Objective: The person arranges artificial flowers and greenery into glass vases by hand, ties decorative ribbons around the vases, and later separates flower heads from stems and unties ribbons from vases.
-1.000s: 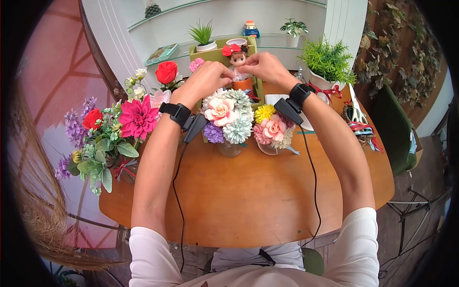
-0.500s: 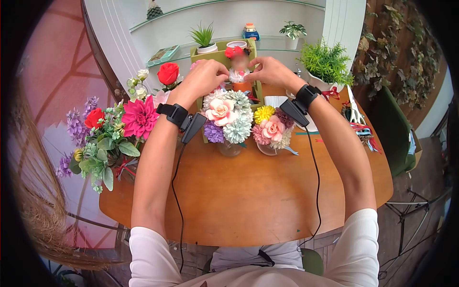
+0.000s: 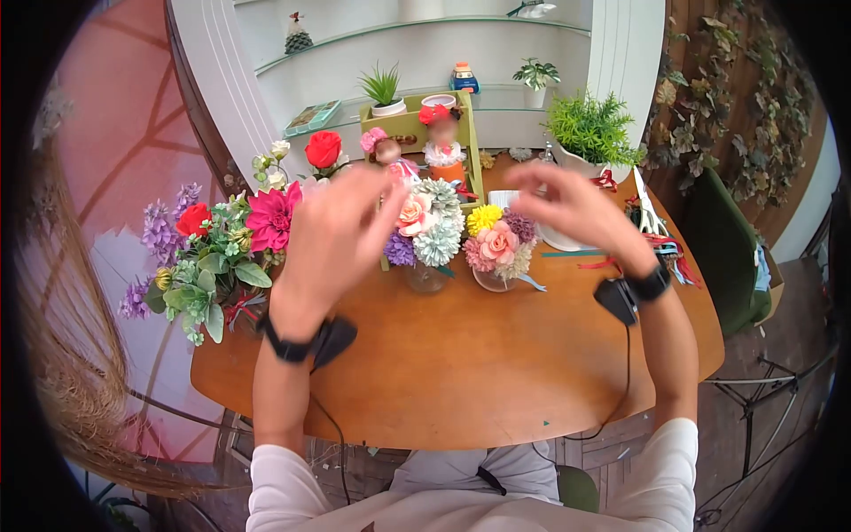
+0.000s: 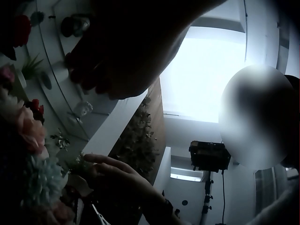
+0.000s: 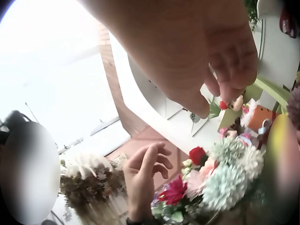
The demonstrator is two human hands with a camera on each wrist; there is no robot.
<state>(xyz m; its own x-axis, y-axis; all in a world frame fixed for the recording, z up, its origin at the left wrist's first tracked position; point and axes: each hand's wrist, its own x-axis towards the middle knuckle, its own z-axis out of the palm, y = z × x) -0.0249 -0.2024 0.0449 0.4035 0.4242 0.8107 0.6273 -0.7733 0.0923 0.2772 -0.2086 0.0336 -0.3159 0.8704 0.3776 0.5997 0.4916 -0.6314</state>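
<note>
My left hand (image 3: 332,235) is raised over the table's left half, blurred, holding nothing, with loosely bent fingers. To its right is a bouquet of pale blue, purple and peach flowers (image 3: 439,241) in a glass vase. My right hand (image 3: 576,208) hovers above the right side, fingers apart and empty, near a smaller pink and yellow bouquet (image 3: 498,248). Behind the bouquets, a doll with a red bow sits in an orange pot (image 3: 447,172) by a green wooden box (image 3: 471,133). Another doll with a pink flower (image 3: 374,139) is beside it. The right wrist view shows my left hand (image 5: 143,176) too.
A large mixed bouquet with a magenta flower (image 3: 270,217) stands at the left. At the right are a leafy potted plant (image 3: 592,133), white scissors (image 3: 651,208) and ribbons (image 3: 681,259). Glass shelves (image 3: 425,27) stand behind the brown table (image 3: 461,363).
Both hands have drawn back from the doll in the orange pot toward the body and moved apart, the left to the left and the right to the right. The head view has tilted up slightly.
</note>
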